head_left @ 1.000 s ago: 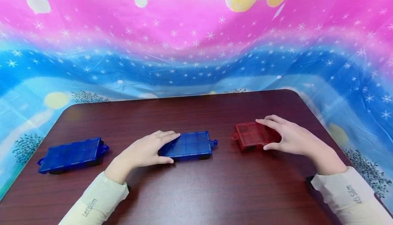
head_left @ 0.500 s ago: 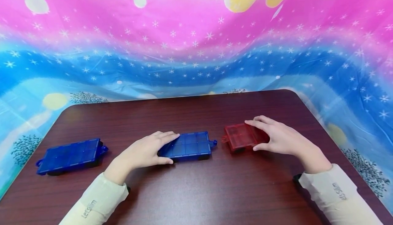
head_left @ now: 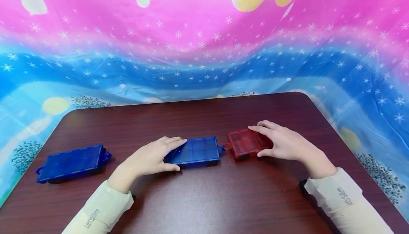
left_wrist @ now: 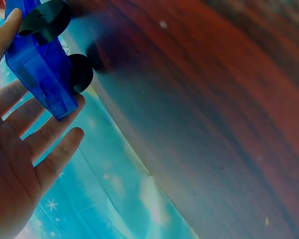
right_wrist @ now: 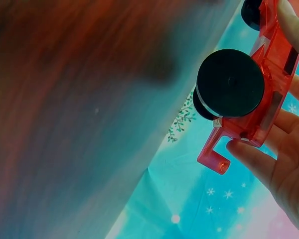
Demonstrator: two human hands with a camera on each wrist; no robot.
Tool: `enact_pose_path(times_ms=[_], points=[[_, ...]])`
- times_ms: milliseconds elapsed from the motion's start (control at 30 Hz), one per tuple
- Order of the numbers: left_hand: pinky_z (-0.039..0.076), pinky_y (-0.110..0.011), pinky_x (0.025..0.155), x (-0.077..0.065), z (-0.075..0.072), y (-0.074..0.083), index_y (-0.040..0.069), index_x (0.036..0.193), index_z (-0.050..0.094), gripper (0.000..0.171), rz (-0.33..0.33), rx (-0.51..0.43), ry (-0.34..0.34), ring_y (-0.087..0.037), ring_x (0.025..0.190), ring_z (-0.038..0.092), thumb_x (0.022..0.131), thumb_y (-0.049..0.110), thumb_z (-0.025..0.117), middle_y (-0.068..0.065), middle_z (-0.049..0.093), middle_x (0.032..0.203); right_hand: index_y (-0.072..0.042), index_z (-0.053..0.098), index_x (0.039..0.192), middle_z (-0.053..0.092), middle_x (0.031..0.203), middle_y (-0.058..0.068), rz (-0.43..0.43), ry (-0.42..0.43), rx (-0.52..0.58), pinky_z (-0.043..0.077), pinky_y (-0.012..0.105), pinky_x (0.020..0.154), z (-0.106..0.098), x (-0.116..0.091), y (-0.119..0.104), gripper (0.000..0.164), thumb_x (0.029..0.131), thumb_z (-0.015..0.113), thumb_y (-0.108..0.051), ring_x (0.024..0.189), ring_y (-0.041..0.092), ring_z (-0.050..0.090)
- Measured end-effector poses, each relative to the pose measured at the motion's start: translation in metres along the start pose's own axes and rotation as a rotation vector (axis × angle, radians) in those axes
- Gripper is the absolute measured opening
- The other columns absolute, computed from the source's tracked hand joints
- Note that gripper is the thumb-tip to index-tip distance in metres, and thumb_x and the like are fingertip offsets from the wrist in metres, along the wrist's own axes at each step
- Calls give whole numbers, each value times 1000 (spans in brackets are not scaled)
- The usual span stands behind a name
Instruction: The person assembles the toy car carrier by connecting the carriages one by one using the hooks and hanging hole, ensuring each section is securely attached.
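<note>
In the head view my left hand [head_left: 148, 157] holds the left end of a translucent blue toy wagon [head_left: 199, 150] between thumb and fingers. That wagon stands on the table, its hook [head_left: 221, 149] pointing right. My right hand [head_left: 284, 142] grips the right end of a shorter red toy car [head_left: 243, 142]. The red car's ring [head_left: 227, 146] meets the blue hook; whether it is looped over it I cannot tell. Black wheels [left_wrist: 46, 22] show under the blue wagon in the left wrist view. A red peg [right_wrist: 214, 162] juts from the car's rear in the right wrist view.
A second blue toy wagon [head_left: 71, 163] stands at the left of the dark wood table [head_left: 204, 198], apart from the others, its hook toward my left hand. A patterned pink and blue cloth [head_left: 191, 60] hangs behind and around the table.
My right hand has slid the red car leftward, bringing its ring from well apart to the blue wagon's hook. The left hand and its wagon have stayed in place.
</note>
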State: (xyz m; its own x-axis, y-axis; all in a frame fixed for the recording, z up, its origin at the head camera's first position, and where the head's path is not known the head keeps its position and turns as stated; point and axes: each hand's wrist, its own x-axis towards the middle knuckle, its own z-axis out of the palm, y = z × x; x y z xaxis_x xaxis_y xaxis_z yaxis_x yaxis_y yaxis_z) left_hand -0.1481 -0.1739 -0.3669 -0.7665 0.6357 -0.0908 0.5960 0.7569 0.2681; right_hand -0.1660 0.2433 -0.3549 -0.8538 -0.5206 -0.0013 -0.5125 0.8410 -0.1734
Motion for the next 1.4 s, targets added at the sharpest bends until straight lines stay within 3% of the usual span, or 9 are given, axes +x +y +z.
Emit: enact_pose_path(times_ms=[700,1400], points=[[44,-49,110,0,2,1,15,152,42,81,11,-2,10,-31,140,45,86,49,74,-11,46,154,-24,50,147,53,139,16,-4,-11,-16,55,53,90,6,3,-2,84,74,84,-47,122,34,57],[46,-49,107,2,1,-1,18,153,40,82,5,15,5,-29,140,45,86,51,73,-9,45,155,-24,48,148,53,132,11,33,-48,11,59,46,78,9,-1,-5,90,71,86,-49,117,28,52]])
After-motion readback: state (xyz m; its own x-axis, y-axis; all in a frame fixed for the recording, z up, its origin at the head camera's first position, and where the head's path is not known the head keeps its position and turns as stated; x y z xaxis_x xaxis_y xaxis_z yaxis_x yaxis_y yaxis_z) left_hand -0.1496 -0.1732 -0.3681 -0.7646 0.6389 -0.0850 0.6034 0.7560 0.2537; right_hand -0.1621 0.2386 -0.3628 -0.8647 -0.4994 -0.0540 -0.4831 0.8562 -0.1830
